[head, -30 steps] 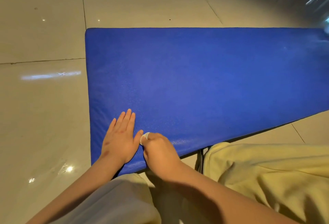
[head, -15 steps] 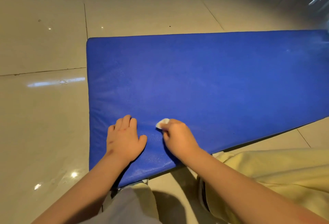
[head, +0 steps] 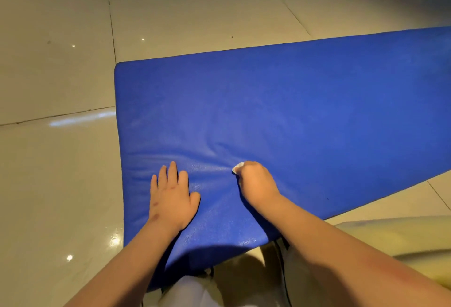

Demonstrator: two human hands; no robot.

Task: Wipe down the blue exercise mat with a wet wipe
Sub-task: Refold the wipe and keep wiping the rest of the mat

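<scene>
Head view, mat: the blue exercise mat lies flat on the pale tiled floor, its near left corner just in front of the person's knees.
Head view, left hand: the left hand rests palm down on the mat near its left edge, fingers straight and together, holding nothing.
Head view, right hand: the right hand is curled into a fist and grips the wet wipe (only a small white corner shows past the knuckles), pressing it onto the mat.
Head view, surface: the mat's cover puckers into soft creases between the two hands and just beyond the wipe.
Head view, clothing: a yellow garment shows at the lower right, beside the right forearm.
</scene>
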